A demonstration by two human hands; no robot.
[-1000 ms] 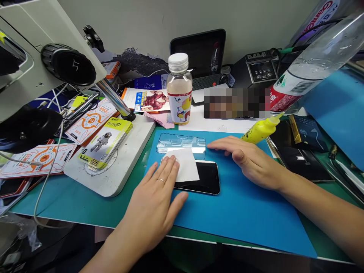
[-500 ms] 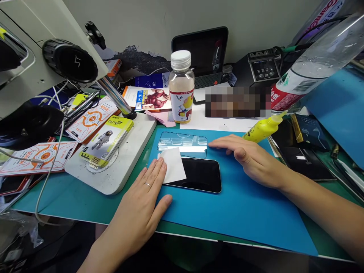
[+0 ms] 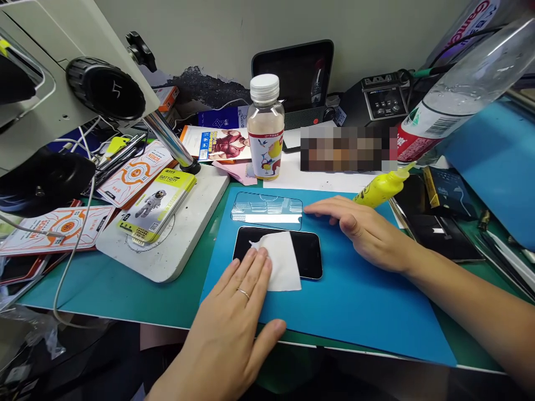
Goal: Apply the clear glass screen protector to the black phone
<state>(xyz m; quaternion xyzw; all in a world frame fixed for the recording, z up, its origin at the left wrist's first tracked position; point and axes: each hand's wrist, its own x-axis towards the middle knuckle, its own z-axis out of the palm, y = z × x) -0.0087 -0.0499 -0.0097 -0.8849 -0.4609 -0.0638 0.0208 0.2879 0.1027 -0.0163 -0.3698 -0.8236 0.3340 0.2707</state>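
Left hand (image 3: 236, 314) flat on cloth (image 3: 285, 264), fingers straight, not gripping. Cloth lies across phone (image 3: 310, 255), on mat (image 3: 334, 323); wiping looks unfinished. Right of phone: right hand (image 3: 368, 236), empty, fingers loosely extended. Just beyond phone: glass (image 3: 267, 207), not laid on it.

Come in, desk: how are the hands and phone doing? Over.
Left hand on white wipe. Right hand beside clear sheet. Phone flat, partly hidden by wipe and left hand.

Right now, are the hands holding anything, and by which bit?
Nothing is in a closed grip. The left hand lays its fingers flat on the left part of the white wipe, partly over the phone; the right hand holds nothing visible.
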